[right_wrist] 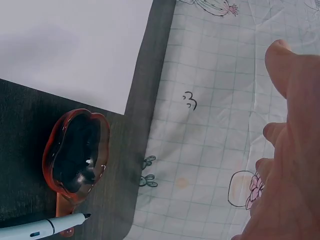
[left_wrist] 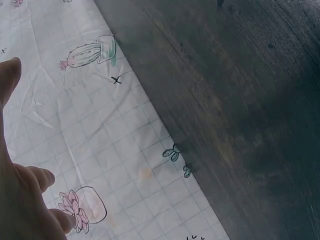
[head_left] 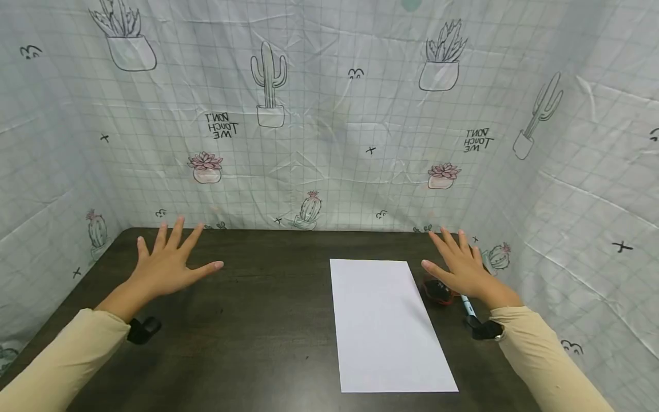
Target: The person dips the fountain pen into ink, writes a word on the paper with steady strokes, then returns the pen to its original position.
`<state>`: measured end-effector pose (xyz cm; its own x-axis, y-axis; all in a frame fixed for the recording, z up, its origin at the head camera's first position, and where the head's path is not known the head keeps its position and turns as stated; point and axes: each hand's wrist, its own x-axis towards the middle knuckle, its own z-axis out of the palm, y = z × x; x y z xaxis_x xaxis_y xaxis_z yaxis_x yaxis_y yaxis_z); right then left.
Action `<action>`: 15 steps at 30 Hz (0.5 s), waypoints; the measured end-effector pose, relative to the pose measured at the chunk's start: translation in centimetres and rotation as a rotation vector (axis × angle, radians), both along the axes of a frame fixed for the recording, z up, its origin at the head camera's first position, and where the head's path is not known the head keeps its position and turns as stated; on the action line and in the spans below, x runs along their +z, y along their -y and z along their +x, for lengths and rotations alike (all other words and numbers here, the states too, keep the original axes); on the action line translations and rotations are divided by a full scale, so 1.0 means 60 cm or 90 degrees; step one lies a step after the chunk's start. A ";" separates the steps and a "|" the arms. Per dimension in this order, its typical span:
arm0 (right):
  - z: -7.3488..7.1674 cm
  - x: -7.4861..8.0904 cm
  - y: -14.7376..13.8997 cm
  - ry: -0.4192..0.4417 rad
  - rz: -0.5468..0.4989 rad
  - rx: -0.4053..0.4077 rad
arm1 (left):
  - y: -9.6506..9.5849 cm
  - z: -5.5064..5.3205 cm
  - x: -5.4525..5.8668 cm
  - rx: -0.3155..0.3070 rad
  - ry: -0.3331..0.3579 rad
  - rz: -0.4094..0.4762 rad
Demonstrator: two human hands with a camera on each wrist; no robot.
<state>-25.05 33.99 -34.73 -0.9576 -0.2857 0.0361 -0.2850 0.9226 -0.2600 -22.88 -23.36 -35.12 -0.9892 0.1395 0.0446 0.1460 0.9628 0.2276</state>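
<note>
My left hand (head_left: 165,268) hovers over the left part of the dark table, fingers spread wide and holding nothing. On the right, my right hand (head_left: 465,272) is likewise raised with its fingers apart and nothing in them. Below it lies a small hand mirror (right_wrist: 77,152) with a scalloped, reddish-brown see-through frame and short handle. A light blue marker (right_wrist: 45,228) lies across that handle, its dark tip bare. In the head view the right hand partly hides both. Beside the mirror, a blank white sheet of paper (head_left: 388,326) lies flat.
The dark wooden table (head_left: 247,343) reaches back to a wrinkled white cloth (head_left: 329,131) printed with cacti and grid lines. The cloth also rises along the left and right sides. Black wrist devices (head_left: 144,330) sit at both sleeve cuffs.
</note>
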 end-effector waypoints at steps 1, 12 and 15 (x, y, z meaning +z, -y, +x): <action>0.000 0.000 -0.001 0.002 0.001 -0.001 | -0.002 0.000 -0.001 -0.002 0.001 0.001; 0.010 -0.011 -0.021 0.016 -0.014 -0.025 | -0.061 -0.010 -0.033 -0.066 -0.026 0.025; 0.016 -0.019 -0.030 0.013 -0.018 -0.033 | -0.092 -0.018 -0.050 -0.093 -0.026 0.035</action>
